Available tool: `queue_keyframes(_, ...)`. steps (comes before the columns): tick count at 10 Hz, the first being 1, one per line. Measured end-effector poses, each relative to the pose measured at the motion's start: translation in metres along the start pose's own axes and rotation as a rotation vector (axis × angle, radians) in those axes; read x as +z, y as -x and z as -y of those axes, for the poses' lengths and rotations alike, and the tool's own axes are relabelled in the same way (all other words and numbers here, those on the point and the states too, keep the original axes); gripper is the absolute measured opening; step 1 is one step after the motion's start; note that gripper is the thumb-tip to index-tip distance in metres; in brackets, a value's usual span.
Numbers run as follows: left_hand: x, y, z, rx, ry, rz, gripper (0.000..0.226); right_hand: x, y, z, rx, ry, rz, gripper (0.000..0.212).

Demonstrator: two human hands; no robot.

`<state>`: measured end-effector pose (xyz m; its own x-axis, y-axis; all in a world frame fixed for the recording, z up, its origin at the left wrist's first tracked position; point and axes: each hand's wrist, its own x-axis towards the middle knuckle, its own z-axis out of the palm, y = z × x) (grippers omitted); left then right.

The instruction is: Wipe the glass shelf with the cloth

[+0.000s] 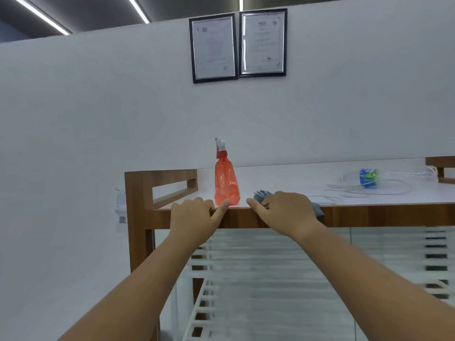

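This looks like an office or a commercial workplace rather than a home. Two framed certificates (238, 45) hang side by side on a plain white partition wall (98, 107) that stops short of the ceiling, and long strip lights (39, 14) run across the dark ceiling above it. In front stands a wooden counter (357, 215) with a white top, built against the partition like reception or display furniture. Below the counter is a glass panel (295, 279) with white slatted blinds behind it, the kind used to screen meeting rooms. A loose white cable (357, 189) lies on the counter top
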<state>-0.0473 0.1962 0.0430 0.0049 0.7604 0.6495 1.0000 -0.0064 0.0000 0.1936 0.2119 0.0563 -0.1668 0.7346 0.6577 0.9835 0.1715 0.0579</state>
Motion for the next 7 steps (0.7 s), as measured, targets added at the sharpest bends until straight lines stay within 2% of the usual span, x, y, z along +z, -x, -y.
queue_keyframes(1,0.006,-0.001,0.002,0.011,-0.021,-0.007,0.098,0.005,0.002,0.002,0.024,0.005,-0.061,0.089)
queue_keyframes(4,0.017,-0.005,0.003,0.022,-0.020,-0.034,0.088,0.013,-0.002,0.000,0.051,-0.006,-0.105,0.080)
queue_keyframes(6,0.015,-0.005,0.005,0.036,0.047,-0.038,0.087,0.008,-0.001,0.000,0.015,-0.091,-0.142,0.061)
queue_keyframes(7,0.018,0.021,0.013,0.039,0.198,-0.091,0.085,0.005,0.032,0.003,-0.033,-0.247,-0.404,0.048)
